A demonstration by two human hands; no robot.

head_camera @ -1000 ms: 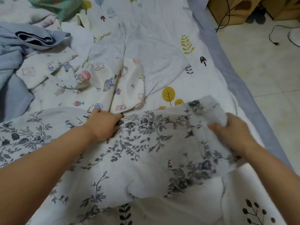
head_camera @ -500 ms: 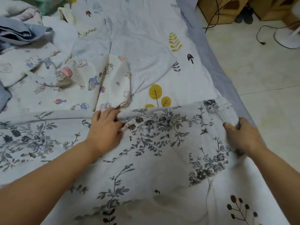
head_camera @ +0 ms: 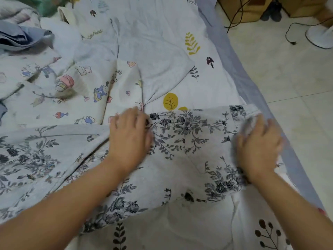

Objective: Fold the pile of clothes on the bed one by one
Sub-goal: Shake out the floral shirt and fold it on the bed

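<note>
A white garment with a grey-black flower print (head_camera: 191,141) lies spread across the near part of the bed. My left hand (head_camera: 129,136) rests palm down on its upper edge near the middle, fingers together on the cloth. My right hand (head_camera: 257,145), blurred, lies on the garment's right end by the bed's edge, with fingers apart and a bit of cloth under the fingertips. Behind it lie a cream garment with cartoon prints (head_camera: 75,94) and a pale grey-white garment (head_camera: 153,56).
A blue-grey cloth (head_camera: 19,37) and a green one (head_camera: 48,6) are heaped at the far left. The bedsheet (head_camera: 207,91) has leaf and mushroom prints and a grey border (head_camera: 252,83). To the right is tiled floor (head_camera: 297,73) with cables, a fan base (head_camera: 320,37) and boxes.
Both hands have let go of the pinched upper edge and now press flat on the floral garment. The right end, held up a second ago, lies down on the bed.
</note>
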